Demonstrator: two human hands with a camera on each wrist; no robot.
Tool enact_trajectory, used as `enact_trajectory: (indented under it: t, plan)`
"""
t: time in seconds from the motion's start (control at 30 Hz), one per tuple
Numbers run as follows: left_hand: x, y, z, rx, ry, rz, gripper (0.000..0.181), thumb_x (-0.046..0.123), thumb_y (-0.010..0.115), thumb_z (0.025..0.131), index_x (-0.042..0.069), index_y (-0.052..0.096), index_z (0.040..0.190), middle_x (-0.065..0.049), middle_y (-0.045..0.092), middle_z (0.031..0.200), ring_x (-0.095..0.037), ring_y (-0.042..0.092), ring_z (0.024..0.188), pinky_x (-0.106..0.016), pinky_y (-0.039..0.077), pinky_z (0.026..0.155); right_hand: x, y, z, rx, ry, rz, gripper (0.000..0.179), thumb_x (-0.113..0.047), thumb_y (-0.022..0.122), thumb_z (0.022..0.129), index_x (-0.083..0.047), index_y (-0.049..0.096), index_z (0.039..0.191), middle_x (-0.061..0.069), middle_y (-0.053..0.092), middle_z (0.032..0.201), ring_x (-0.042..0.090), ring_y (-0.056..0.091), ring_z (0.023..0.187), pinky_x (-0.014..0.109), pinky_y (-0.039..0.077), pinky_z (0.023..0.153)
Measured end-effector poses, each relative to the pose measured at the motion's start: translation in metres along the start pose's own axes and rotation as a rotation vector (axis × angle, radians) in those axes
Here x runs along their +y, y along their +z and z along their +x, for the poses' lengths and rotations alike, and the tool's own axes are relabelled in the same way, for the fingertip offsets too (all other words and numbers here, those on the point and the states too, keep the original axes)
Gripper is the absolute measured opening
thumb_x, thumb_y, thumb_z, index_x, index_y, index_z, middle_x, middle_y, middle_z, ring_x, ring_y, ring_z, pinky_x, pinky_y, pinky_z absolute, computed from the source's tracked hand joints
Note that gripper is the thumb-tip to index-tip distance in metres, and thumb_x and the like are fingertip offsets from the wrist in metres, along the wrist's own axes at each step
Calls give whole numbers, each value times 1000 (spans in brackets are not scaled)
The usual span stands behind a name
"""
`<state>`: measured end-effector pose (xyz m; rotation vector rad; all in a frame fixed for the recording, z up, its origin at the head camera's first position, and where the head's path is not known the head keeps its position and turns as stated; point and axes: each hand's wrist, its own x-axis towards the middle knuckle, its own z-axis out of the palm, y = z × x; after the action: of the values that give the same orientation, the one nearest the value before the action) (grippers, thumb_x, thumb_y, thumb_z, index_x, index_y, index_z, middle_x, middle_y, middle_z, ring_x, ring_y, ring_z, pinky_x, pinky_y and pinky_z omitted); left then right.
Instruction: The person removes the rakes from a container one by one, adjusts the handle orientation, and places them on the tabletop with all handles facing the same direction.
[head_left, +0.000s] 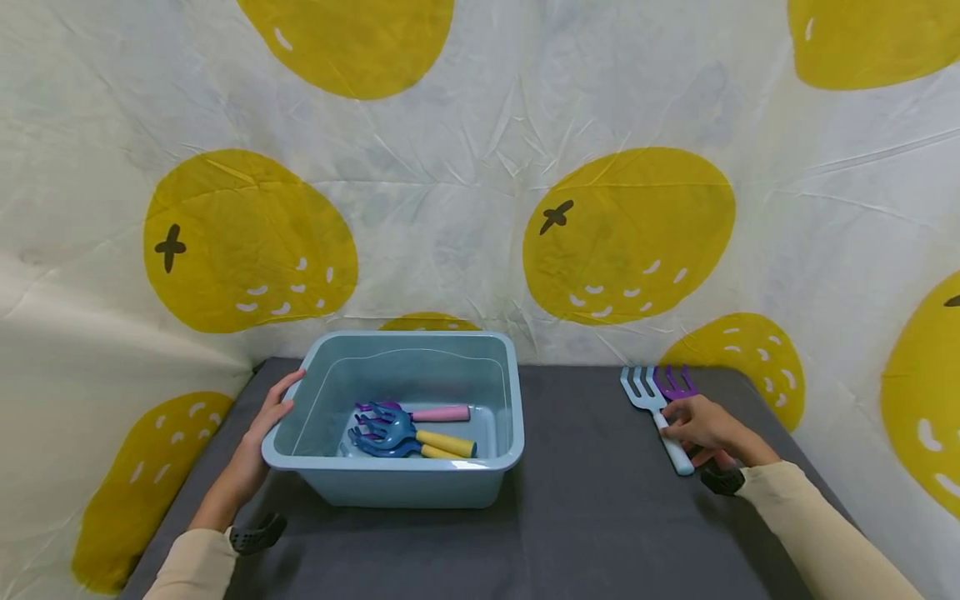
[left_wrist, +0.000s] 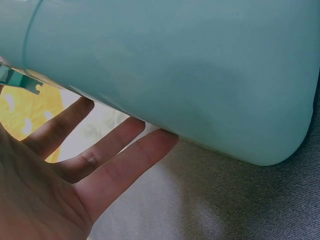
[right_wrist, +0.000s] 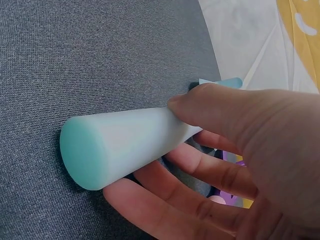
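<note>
On the right of the table, my right hand (head_left: 703, 425) pinches the pale handle of a light blue toy garden fork (head_left: 643, 390), thumb on one side and fingers on the other. The handle (right_wrist: 135, 140) lies low over the cloth in the right wrist view. Beside it is a purple garden fork (head_left: 675, 382), its handle mostly hidden by the hand. My left hand (head_left: 251, 446) touches the left side of a light blue basin (head_left: 390, 487). Its fairly straight fingers (left_wrist: 125, 165) meet the outer wall in the left wrist view.
Inside the basin lie several garden forks: blue ones with yellow handles (head_left: 446, 443) and purple tines by a pink handle (head_left: 441, 413). Dark grey cloth (head_left: 585, 508) covers the table. A white curtain (head_left: 480, 225) with yellow fruit prints hangs behind.
</note>
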<state>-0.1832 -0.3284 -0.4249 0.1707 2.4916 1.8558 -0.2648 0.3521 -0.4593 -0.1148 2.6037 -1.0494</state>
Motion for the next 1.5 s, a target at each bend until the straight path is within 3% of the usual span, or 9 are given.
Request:
enact_trajectory:
  t: [0.23,0.43,0.73,0.97,1.2,1.5]
  plan:
    - [0,-2,0,2,-14,-2,58,47,28,109,34,14,164,-10,0,170,-47,15,143,-76,18,109,-3,-5,3,-25,-6,-8,44,-13,76,93,9,57,126,13,64,95,27,66,72,47,60,56]
    - [-1,-1,2,-8,-4,0,58,47,27,109,34,14,164,-9,-1,170,-46,14,144,-76,18,109,-19,-23,4,-97,-34,-96,48,-16,75,94,11,56,128,15,69,96,32,69,70,47,59,54]
    - [-3,1,3,-2,2,-9,58,46,28,109,32,16,164,-11,1,169,-47,16,142,-75,19,109,-82,-60,1,-175,-111,-232,48,-17,74,95,8,55,131,19,67,105,27,69,78,46,60,57]
    - [-2,1,5,-2,4,-8,58,46,28,109,31,17,164,-12,3,169,-44,20,141,-72,23,110,-129,-79,8,-219,-214,-327,57,-23,75,94,4,50,138,17,70,109,22,66,69,43,60,57]
    - [-2,3,4,11,1,-22,58,44,29,109,29,16,164,-12,3,170,-45,18,143,-74,20,110,-171,-96,13,-297,-241,-353,67,-29,75,95,2,44,147,24,59,126,28,67,99,46,61,74]
    - [0,2,1,23,-14,1,60,47,29,108,31,15,164,-12,1,170,-47,16,144,-77,19,110,-229,-100,15,-289,-336,-420,71,-31,75,95,-6,42,152,25,56,132,35,68,105,48,60,78]
